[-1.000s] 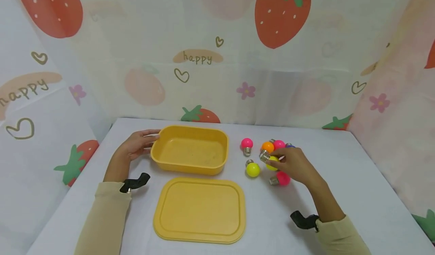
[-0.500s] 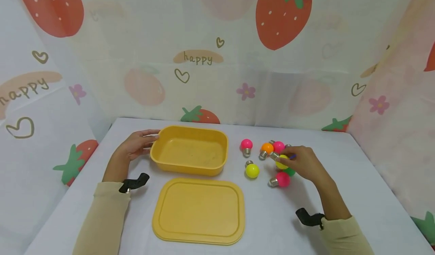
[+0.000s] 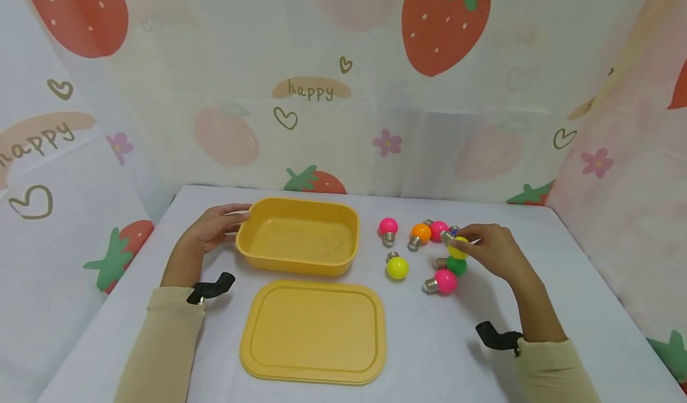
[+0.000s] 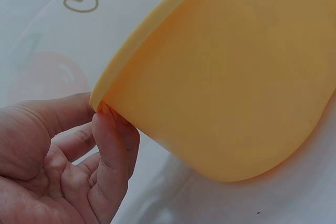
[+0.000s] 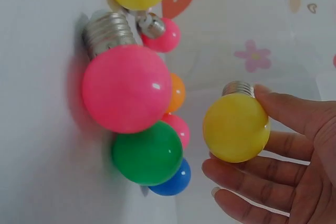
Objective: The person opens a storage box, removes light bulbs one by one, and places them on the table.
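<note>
A yellow light bulb (image 3: 458, 248) with a silver screw base is pinched between the thumb and fingers of my right hand (image 3: 496, 251), above the table at the far end of the bulb group. The right wrist view shows this yellow bulb (image 5: 236, 128) apart from the others. A green bulb (image 3: 457, 265), a pink bulb (image 3: 445, 282) and a mostly covered blue bulb (image 5: 170, 178) lie near it. My left hand (image 3: 212, 230) is at the left end of a yellow plastic box (image 3: 295, 266), and its fingertips pinch the box's rim (image 4: 118, 69).
An orange bulb (image 3: 421, 232) and a pink bulb (image 3: 439, 230) lie side by side. Closer to the box are another pink bulb (image 3: 389, 226) and a yellow bulb (image 3: 397, 268). A flat yellow lid (image 3: 313, 331) lies in front of the box on the white table (image 3: 579, 307).
My right hand has moved right and slightly away with the yellow bulb, uncovering the green bulb and the orange bulb's base. My left hand and the box stay put.
</note>
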`<state>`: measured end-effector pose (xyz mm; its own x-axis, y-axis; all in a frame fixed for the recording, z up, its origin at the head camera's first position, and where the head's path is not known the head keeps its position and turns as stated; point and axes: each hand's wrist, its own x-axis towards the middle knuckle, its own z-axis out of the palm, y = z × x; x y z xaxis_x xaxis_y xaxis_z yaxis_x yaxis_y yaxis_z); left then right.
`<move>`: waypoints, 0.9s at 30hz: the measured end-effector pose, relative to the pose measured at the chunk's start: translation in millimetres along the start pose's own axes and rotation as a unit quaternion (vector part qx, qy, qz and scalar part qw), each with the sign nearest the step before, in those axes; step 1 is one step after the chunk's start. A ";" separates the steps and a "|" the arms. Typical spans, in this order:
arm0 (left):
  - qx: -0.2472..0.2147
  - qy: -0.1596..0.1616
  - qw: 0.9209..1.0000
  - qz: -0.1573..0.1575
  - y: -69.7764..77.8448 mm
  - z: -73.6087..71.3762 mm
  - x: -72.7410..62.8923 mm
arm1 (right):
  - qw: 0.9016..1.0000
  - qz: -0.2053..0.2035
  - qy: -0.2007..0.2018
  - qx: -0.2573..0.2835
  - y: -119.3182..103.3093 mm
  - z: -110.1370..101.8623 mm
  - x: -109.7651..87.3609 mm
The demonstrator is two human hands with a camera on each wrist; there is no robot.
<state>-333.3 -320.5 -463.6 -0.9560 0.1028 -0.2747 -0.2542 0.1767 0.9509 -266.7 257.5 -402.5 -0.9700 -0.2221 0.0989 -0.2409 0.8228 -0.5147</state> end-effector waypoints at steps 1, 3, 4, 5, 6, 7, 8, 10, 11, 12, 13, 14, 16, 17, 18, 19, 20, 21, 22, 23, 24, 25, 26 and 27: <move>0.000 0.000 1.000 0.000 0.2 0.2 -0.3 | 1.000 0.001 0.001 0.000 1.3 -1.4 -0.5; 0.001 0.000 1.000 -0.001 0.3 0.3 -0.5 | 1.000 0.007 0.002 0.000 3.3 -4.2 -1.7; 0.001 0.000 1.000 -0.001 0.3 0.2 -0.5 | 1.000 0.010 0.003 -0.001 4.4 -5.5 -2.2; 0.001 0.000 1.000 0.000 0.1 0.1 -0.3 | 1.000 0.014 0.003 -0.003 5.6 -6.6 -2.6; 0.000 -0.002 1.000 0.002 -0.4 -0.4 0.1 | 1.000 0.018 0.002 -0.003 6.7 -7.6 -2.8; -0.002 -0.002 1.000 0.004 -0.8 -0.8 0.5 | 1.000 0.022 0.002 -0.005 8.0 -8.5 -2.6; -0.003 -0.004 1.000 0.006 -1.3 -1.2 0.9 | 1.000 0.027 0.001 -0.005 9.4 -9.3 -2.3; -0.006 -0.008 1.000 0.010 -2.3 -2.0 2.0 | 0.999 0.033 -0.001 -0.008 12.4 -10.7 -2.0; -0.006 -0.009 1.000 0.011 -2.7 -2.3 2.4 | 0.999 0.035 -0.001 -0.009 13.9 -11.2 -1.9; -0.006 -0.009 1.000 0.011 -3.0 -2.4 2.6 | 0.999 0.036 -0.002 -0.011 15.5 -11.8 -1.8; -0.005 -0.009 1.000 0.011 -2.7 -2.3 2.7 | 0.999 0.036 -0.003 -0.012 16.8 -12.8 -1.8; -0.004 -0.008 1.000 0.011 -2.5 -2.2 2.6 | 0.999 0.036 -0.003 -0.013 18.2 -13.7 -2.3; -0.003 -0.006 1.000 0.009 -2.0 -1.8 2.2 | 0.999 0.032 -0.005 -0.015 21.3 -15.3 -3.3; -0.003 -0.006 1.000 0.008 -2.0 -1.7 2.1 | 0.999 0.031 -0.005 -0.016 23.0 -16.0 -3.6; -0.003 -0.006 1.000 0.007 -2.1 -1.7 2.0 | 0.999 0.031 -0.007 -0.016 24.8 -16.6 -4.0; -0.004 -0.006 1.000 0.006 -2.3 -1.8 2.0 | 0.999 0.033 -0.009 -0.016 26.5 -17.0 -4.3; -0.005 -0.007 1.000 0.005 -2.6 -2.0 2.1 | 0.999 0.035 -0.012 -0.016 28.4 -17.1 -4.6; -0.005 -0.008 1.000 0.004 -2.8 -2.1 2.3 | 0.999 0.039 -0.016 -0.017 30.3 -17.2 -4.8; -0.006 -0.009 1.000 0.003 -3.0 -2.3 2.5 | 0.999 0.042 -0.021 -0.018 32.2 -17.2 -4.9; -0.007 -0.009 1.000 0.002 -3.2 -2.4 2.8 | 0.998 0.047 -0.027 -0.017 33.9 -17.0 -4.9; -0.008 -0.008 1.000 0.002 -3.2 -2.5 3.0 | 0.998 0.054 -0.034 -0.016 35.4 -16.6 -4.7; -0.008 -0.008 1.000 0.002 -3.1 -2.5 3.3 | 0.997 0.058 -0.041 -0.016 36.8 -16.2 -4.4; -0.008 -0.008 1.000 0.002 -3.0 -2.5 3.7 | 0.997 0.062 -0.047 -0.017 38.3 -15.9 -4.2; -0.007 -0.007 1.000 0.003 -2.7 -2.3 4.0 | 0.996 0.066 -0.054 -0.017 39.8 -15.8 -3.9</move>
<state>-336.7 -322.8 -467.0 -0.9552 0.1181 -0.2713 -0.2510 0.1616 0.9544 -273.0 299.4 -410.0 -0.9845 -0.1641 -0.0612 -0.1139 0.8653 -0.4882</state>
